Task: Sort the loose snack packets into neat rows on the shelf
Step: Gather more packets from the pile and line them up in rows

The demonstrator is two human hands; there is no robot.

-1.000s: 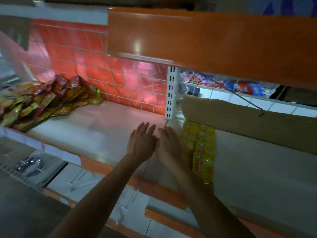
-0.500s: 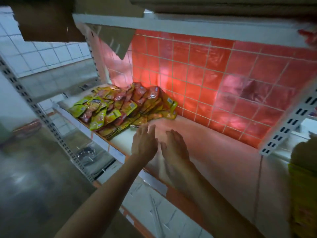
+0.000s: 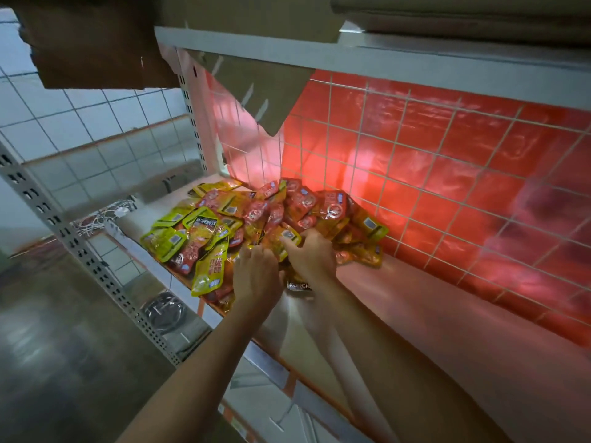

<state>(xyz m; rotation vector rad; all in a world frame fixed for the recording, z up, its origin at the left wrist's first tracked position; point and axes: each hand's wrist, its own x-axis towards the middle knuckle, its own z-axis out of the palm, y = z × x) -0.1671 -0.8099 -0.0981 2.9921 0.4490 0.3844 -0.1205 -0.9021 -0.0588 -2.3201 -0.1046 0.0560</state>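
Observation:
A loose pile of yellow and red snack packets (image 3: 224, 219) lies at the left end of the pale shelf (image 3: 431, 321), against the back panel. Both my hands are at the pile's near right edge. My left hand (image 3: 256, 276) has its fingers curled down into the packets at the front. Beside it, my right hand (image 3: 315, 260) curls its fingertips over a yellow-orange packet (image 3: 284, 236). A dark packet (image 3: 299, 286) shows under its palm. How many packets each hand holds is hidden.
A red back panel behind white wire mesh (image 3: 447, 174) closes the shelf at the rear. The upper shelf edge (image 3: 383, 62) and a hanging cardboard flap (image 3: 256, 91) sit overhead. A perforated upright (image 3: 80, 251) stands left, a metal bowl (image 3: 164, 311) below.
My view swung left from the neat yellow row to the loose pile. Both hands travelled left along the shelf, flat and apart from the pile before, and now dig into it.

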